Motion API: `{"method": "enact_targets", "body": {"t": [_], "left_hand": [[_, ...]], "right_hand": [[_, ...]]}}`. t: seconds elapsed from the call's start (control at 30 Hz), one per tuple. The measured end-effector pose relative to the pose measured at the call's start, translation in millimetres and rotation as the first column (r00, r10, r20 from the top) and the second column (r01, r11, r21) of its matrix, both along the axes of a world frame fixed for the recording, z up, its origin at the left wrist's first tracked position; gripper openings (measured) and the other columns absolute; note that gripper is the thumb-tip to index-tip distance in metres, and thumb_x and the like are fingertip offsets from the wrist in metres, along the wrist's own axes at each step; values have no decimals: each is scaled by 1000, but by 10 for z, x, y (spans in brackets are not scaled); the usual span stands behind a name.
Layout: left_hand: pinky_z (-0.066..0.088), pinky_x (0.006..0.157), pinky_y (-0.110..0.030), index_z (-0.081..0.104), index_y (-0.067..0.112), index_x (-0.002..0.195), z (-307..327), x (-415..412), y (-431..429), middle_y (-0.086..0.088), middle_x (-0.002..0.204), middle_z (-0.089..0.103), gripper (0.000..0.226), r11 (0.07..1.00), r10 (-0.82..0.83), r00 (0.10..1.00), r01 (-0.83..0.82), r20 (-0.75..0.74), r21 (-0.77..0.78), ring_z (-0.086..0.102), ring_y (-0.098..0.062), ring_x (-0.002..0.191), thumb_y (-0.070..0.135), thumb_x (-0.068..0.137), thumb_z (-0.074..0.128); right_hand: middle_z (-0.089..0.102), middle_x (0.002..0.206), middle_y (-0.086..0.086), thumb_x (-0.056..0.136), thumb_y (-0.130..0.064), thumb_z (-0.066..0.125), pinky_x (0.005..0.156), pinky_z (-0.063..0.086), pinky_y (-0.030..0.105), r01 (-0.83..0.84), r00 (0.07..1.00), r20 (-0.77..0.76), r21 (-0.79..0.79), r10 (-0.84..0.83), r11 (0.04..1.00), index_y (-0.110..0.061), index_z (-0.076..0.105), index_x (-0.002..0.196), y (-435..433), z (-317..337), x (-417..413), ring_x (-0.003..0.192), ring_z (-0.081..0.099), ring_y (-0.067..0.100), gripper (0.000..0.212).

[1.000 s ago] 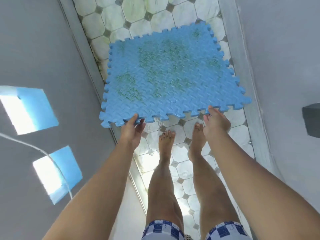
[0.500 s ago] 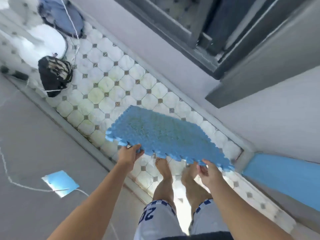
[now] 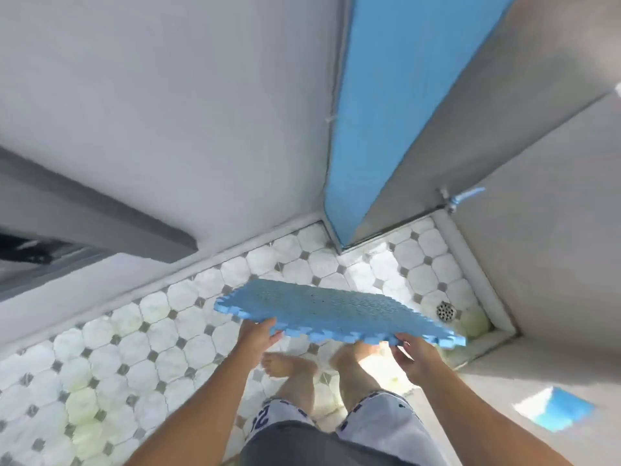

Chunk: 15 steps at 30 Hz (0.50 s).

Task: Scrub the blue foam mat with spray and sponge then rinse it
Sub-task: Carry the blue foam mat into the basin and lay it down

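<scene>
The blue foam mat [image 3: 331, 311], with interlocking toothed edges, is held nearly flat in the air above the tiled floor. My left hand [image 3: 257, 336] grips its near left edge from below, thumb on top. My right hand [image 3: 415, 356] holds the near right edge from underneath. My bare feet stand on the tiles just below the mat. No spray bottle or sponge is in view.
A round floor drain [image 3: 446, 311] sits in the corner beyond the mat's right side. A tap with a blue handle [image 3: 462, 198] projects from the right wall. A blue panel [image 3: 386, 112] runs up the corner. Grey walls and a low ledge [image 3: 100, 216] close in the narrow tiled floor [image 3: 117, 358].
I have turned to the right with the mat in both hands, carrying it toward the corner with the drain and tap. The bags seen on the floor are out of view.
</scene>
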State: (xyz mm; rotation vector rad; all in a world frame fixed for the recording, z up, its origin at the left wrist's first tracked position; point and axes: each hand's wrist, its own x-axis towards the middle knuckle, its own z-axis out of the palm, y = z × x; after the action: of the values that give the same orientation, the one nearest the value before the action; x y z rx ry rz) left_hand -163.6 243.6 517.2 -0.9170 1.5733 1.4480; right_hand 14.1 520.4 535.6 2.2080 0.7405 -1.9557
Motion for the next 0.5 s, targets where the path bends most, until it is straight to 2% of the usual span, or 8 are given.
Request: {"method": "enact_targets", "body": {"t": [0.13, 0.2, 0.27, 0.3, 0.33, 0.37, 0.43, 0.5], "left_hand": [[52, 101, -45, 50, 0, 144, 29, 127, 1101, -19, 149, 53, 42, 971, -238, 971, 238, 36, 9, 58, -33, 119, -4, 102, 54], [44, 112, -50, 46, 3, 149, -21, 197, 1568, -16, 154, 50, 47, 937, -348, 936, 348, 54, 19, 56, -36, 131, -2, 103, 54], [44, 112, -51, 48, 5, 149, -64, 304, 1967, -16, 153, 52, 49, 907, -421, 906, 421, 43, 21, 52, -39, 139, -5, 102, 54], [45, 110, -50, 48, 5, 148, -80, 356, 2150, -16, 152, 53, 49, 895, -446, 894, 445, 50, 26, 51, -39, 139, -6, 101, 54], [46, 108, -49, 48, 5, 149, -97, 409, 2328, -16, 152, 53, 50, 883, -469, 881, 468, 66, 32, 50, -39, 140, -7, 101, 54], [46, 108, -48, 47, 5, 149, -110, 466, 2506, -16, 153, 52, 50, 870, -493, 866, 492, 86, 36, 49, -39, 140, -8, 101, 54], [42, 115, -48, 45, 5, 152, -136, 559, 2824, -15, 155, 50, 52, 830, -557, 824, 558, 105, 30, 49, -38, 141, -6, 102, 54], [39, 118, -48, 43, 7, 154, -187, 614, 3069, -14, 156, 49, 52, 786, -617, 780, 617, 105, 34, 51, -37, 139, -3, 103, 52]], "right_hand": [[60, 87, 14, 89, 8, 65, 41, 54, 19, 257, 966, 11, 25, -257, 966, 0, 61, 90, 574, 80, 655, 69, 59, 21, 8], [58, 90, 14, 89, 10, 63, 42, 54, 19, 355, 935, -1, 29, -355, 934, 0, 60, 81, 759, 35, 981, 70, 58, 19, 13], [57, 99, 16, 89, 11, 62, 41, 52, 17, 440, 897, 0, 60, -441, 896, 2, 60, 87, 898, 6, 1262, 72, 56, 17, 9], [57, 101, 17, 88, 11, 62, 41, 51, 17, 481, 876, -3, 87, -483, 872, 5, 59, 99, 967, 0, 1379, 74, 57, 17, 13], [59, 101, 19, 87, 12, 64, 41, 51, 18, 528, 848, -15, 123, -530, 840, 4, 54, 112, 1034, -9, 1492, 74, 58, 17, 28], [60, 100, 19, 86, 12, 65, 39, 49, 20, 569, 820, -31, 157, -572, 807, -2, 48, 116, 1103, 6, 1588, 72, 58, 19, 37], [58, 98, 19, 85, 11, 66, 34, 42, 20, 620, 777, -27, 209, -629, 757, -12, 43, 99, 1245, 16, 1722, 64, 53, 20, 36], [61, 97, 16, 84, 8, 68, 35, 44, 21, 653, 741, 2, 230, -671, 722, -19, 41, 89, 1335, -19, 1811, 61, 53, 20, 38]]}}
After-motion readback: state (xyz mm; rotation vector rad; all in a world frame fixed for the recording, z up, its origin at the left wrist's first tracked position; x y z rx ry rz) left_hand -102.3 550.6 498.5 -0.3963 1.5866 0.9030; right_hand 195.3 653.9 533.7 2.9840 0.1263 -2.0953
